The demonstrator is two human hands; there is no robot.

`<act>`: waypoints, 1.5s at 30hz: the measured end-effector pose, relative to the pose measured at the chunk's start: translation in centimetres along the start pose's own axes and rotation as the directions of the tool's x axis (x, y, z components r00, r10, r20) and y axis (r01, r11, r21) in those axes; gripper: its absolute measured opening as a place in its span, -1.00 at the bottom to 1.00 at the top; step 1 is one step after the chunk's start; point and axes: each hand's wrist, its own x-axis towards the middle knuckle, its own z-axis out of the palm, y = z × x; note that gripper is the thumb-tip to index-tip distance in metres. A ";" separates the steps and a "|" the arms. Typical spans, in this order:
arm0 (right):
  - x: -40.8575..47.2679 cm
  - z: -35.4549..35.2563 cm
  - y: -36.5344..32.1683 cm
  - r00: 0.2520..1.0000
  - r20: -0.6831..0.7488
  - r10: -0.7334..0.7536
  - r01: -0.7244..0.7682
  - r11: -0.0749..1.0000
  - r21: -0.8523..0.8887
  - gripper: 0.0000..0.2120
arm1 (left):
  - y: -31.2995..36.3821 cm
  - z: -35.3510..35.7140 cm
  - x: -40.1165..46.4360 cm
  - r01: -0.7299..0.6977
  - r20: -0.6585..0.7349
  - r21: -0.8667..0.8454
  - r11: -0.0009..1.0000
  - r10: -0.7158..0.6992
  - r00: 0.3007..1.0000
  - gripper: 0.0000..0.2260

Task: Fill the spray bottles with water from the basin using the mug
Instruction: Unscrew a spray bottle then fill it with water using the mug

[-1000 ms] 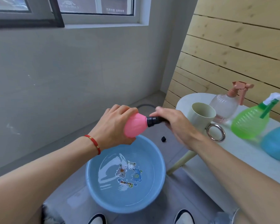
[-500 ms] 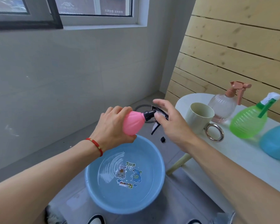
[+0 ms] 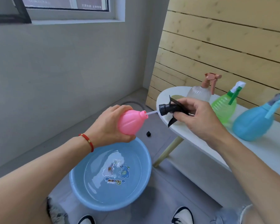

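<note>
Withdrawing: black sprayer head (image 3: 170, 109), apparently now unscrewed.

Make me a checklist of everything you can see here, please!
Surface: white table on the right, grey floor below.
Job's things: pink bottle open, its black spray head pulled out with the tube still in the neck; blue basin holds water; clear bottle, green bottle, blue bottle capped on the table; mug hidden.
Clutter: small black piece on the floor.
Grippers: left hand grips the pink bottle; right hand holds the spray head.
Cables: nothing seen.
Surroundings: wood panelling, grey wall, window.
</note>
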 end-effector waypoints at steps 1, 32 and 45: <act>-0.5 -1.2 0.3 0.999 -0.033 0.030 -0.029 0.999 0.013 -0.73 | 0.4 0.4 0.3 -0.021 0.005 -0.005 1.000 0.021 1.000 -0.26; -7.4 -9.4 9.3 0.918 -0.389 0.075 -0.392 0.310 -0.866 -0.79 | 2.9 4.7 2.7 -0.094 0.080 -0.029 0.995 0.096 0.992 -0.26; 5.3 -0.2 4.5 0.803 -0.089 0.589 -0.595 0.783 -0.183 -0.63 | -3.5 3.0 0.1 0.193 0.228 0.025 0.981 -0.194 0.954 -0.38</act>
